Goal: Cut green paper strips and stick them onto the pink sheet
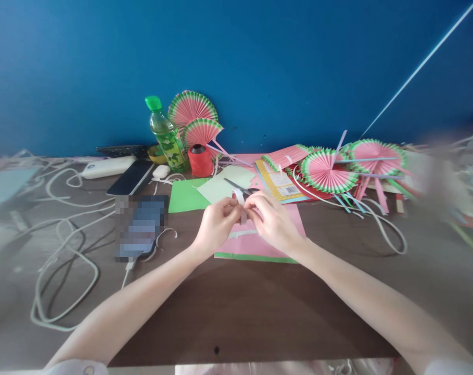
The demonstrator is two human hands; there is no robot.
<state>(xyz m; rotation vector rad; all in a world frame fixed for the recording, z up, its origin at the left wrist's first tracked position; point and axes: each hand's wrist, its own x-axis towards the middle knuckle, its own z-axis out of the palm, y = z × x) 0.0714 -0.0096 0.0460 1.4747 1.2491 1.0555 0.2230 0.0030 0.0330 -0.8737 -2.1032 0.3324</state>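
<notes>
Both hands meet over a pink sheet of paper (pixel 255 247) with a green strip along its near edge. A small white roll of tape (pixel 239 198) stands on its edge between them. My left hand (pixel 219 224) is closed, its thumb and fingers pinching the roll from the left. From the right, my right hand (pixel 273 224) is closed in a pinch at the same roll; whether it grips the loose tape end is hidden. Just behind the fingers lie scissors (pixel 236 185), blades pointing left, their handles partly covered by my right hand. A whitish strip lies on the pink sheet.
Green paper (pixel 185 195) and pale green paper (pixel 216 185) lie behind. Pleated watermelon-coloured paper fans (pixel 330 171) are heaped right. A green-capped bottle (pixel 168 138) and red thread spool (pixel 200 161) stand back left. A phone (pixel 142 226) and looped white cables (pixel 96 268) lie left.
</notes>
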